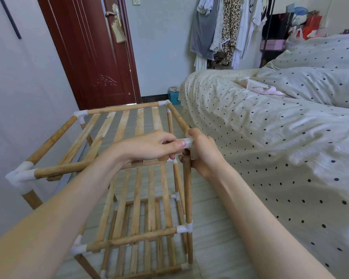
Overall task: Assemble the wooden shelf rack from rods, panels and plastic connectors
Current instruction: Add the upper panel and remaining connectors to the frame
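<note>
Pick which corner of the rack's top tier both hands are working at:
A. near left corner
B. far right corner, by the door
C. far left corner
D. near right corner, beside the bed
D: the left hand and right hand both grip the white plastic connector atop the near right upright rod, on the bed side.

Upright slatted wooden rack (141, 198), white connector (186, 142) at near-right top corner

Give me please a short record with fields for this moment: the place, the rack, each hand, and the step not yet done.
place: bedroom floor beside bed
rack: three slatted tiers visible
left hand: pinches white connector
right hand: grips same connector at top near corner
open step: front rod not yet joined to it
</note>
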`<state>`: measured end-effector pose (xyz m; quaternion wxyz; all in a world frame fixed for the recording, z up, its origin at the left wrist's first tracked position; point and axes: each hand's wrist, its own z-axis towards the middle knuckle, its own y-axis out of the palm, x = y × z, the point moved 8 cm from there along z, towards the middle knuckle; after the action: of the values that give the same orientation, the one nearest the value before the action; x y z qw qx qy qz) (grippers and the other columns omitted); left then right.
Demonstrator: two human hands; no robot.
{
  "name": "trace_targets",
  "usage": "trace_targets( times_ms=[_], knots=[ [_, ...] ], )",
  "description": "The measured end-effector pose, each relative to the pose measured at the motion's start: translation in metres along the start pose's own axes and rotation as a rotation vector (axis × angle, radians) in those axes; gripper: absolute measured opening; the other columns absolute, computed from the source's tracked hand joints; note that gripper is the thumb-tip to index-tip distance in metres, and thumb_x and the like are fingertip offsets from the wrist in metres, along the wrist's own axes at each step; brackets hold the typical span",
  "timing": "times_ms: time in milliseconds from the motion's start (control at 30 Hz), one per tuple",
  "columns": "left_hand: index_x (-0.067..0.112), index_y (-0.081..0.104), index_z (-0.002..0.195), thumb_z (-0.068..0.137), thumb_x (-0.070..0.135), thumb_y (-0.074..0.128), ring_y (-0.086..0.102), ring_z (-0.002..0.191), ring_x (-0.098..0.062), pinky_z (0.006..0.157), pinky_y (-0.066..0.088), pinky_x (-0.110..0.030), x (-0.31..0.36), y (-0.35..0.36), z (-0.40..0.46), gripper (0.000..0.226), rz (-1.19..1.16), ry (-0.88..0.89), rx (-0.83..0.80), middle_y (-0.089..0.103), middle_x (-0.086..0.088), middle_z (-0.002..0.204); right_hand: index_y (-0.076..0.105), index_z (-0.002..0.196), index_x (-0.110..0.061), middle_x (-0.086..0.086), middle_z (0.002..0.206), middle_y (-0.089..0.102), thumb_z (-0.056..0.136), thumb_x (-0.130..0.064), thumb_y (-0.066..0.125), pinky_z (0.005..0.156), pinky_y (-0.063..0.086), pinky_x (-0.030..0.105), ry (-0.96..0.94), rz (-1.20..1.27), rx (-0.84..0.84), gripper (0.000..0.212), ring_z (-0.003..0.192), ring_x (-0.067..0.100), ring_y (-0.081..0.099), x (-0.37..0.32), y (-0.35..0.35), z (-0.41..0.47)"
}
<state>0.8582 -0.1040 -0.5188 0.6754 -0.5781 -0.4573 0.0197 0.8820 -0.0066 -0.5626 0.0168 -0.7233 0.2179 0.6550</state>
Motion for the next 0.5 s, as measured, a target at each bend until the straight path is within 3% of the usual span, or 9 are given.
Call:
trace_targets(
  times_ms=[133, 233, 400, 500],
  knots=[
    [0.022, 0.066, 0.082, 0.079, 0.06, 0.045, 0.054, 0.07, 0.005, 0.067, 0.042, -0.014, 0.002, -0.001, 0.004, 0.044, -0.046, -0.03, -0.021, 0.063, 0.013, 0.078, 0.053, 0.084, -0.003, 0.012, 0.064, 0.057, 0.089, -0.02, 0.044, 0.056, 0.051, 0.03, -0.007, -0.008, 0.017, 0.02, 0.048, 0.02, 0.054, -0.003, -0.004, 0.005],
    [0.025, 0.066, 0.086, 0.087, 0.053, 0.05, 0.056, 0.071, 0.002, 0.062, 0.043, -0.008, 0.003, 0.001, 0.011, 0.032, -0.02, -0.044, -0.013, 0.065, 0.01, 0.081, 0.056, 0.085, -0.003, 0.012, 0.069, 0.059, 0.089, -0.023, 0.045, 0.052, 0.05, 0.027, -0.025, -0.081, 0.073, 0.023, 0.043, 0.017, 0.055, -0.005, -0.013, 0.009],
    [0.022, 0.065, 0.082, 0.092, 0.051, 0.04, 0.051, 0.086, 0.004, 0.074, 0.036, -0.018, 0.004, 0.002, 0.016, 0.04, 0.019, -0.059, -0.03, 0.061, 0.013, 0.088, 0.051, 0.08, -0.011, 0.006, 0.071, 0.047, 0.088, -0.027, 0.046, 0.055, 0.043, 0.027, -0.064, -0.189, 0.133, 0.019, 0.06, 0.017, 0.044, -0.01, -0.025, 0.014],
    [0.02, 0.065, 0.084, 0.092, 0.053, 0.04, 0.054, 0.09, -0.001, 0.078, 0.039, -0.02, 0.005, 0.004, 0.019, 0.042, 0.013, -0.067, -0.021, 0.062, 0.01, 0.087, 0.044, 0.073, -0.014, 0.003, 0.066, 0.039, 0.089, -0.028, 0.044, 0.053, 0.035, 0.026, -0.105, -0.285, 0.157, 0.021, 0.056, 0.015, 0.037, -0.015, -0.029, 0.017]
  ],
)
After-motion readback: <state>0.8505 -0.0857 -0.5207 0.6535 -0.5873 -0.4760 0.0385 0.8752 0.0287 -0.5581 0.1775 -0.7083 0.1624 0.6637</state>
